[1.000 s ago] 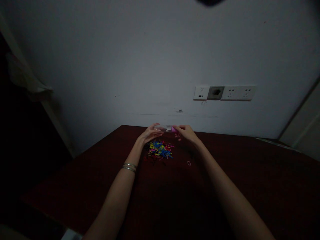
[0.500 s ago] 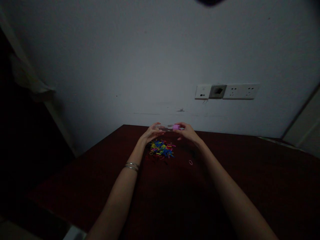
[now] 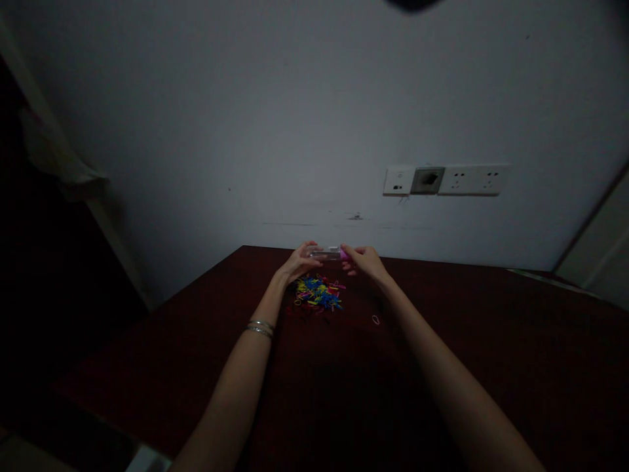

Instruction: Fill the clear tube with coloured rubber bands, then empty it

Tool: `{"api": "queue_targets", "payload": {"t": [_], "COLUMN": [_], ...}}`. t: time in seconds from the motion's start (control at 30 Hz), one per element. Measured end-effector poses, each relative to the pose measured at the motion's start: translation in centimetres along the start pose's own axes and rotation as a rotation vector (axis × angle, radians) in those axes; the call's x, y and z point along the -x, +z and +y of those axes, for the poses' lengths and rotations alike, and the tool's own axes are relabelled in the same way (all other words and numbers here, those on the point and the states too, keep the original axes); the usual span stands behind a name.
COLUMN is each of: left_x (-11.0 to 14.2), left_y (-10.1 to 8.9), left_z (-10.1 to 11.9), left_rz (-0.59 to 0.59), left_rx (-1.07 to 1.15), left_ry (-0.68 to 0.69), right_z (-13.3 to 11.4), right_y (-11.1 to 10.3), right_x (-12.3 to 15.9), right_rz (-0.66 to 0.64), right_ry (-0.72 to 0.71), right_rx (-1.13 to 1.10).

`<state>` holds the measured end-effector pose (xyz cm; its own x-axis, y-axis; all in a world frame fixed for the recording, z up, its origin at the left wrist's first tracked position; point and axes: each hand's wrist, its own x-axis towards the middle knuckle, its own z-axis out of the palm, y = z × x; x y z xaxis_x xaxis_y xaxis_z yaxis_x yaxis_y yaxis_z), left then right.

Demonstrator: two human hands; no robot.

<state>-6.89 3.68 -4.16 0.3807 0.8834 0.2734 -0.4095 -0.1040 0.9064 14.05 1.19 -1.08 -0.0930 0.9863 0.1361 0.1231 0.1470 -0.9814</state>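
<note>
A clear bottle (image 3: 326,253) with a pink cap (image 3: 343,254) lies sideways in the air between my hands, above the far part of the table. My left hand (image 3: 301,260) is wrapped round the bottle's left end. On the right, my right hand (image 3: 364,261) grips the pink cap, its thumb and fingers closed over it. Just below the bottle, a heap of small coloured rubber bands (image 3: 317,292) in blue, yellow, pink and red lies on the table. One single pink rubber band (image 3: 376,320) lies apart, nearer to me and to the right.
The dark red-brown table (image 3: 324,387) reaches to a grey-white wall (image 3: 304,131). A row of wall sockets (image 3: 469,180) is set above the table at right. A white object (image 3: 146,459) shows low at the left, beside the table's edge. The scene is dim.
My right hand has shifted its hold on the pink cap, with the fingers now closed further over it. The bottle has turned a little; my left hand and the rubber bands stay put.
</note>
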Motion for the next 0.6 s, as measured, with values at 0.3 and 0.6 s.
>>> {"api": "queue_targets", "payload": {"t": [0.3,0.6], "left_x": [0.4,1.5], "left_y": [-2.9,-5.7], "left_z": [-0.4,-2.3], "left_rz": [0.447,0.839], "left_rx": [0.095,0.173], "left_ry": [0.040,0.080], "right_z": [0.3,2.3], "right_y": [-0.5,-0.3], "right_x": [-4.5,-9.2], "right_rz": [0.290,0.317], "right_ry": [-0.407,-0.354], "right_rx": [0.389,0.612]}}
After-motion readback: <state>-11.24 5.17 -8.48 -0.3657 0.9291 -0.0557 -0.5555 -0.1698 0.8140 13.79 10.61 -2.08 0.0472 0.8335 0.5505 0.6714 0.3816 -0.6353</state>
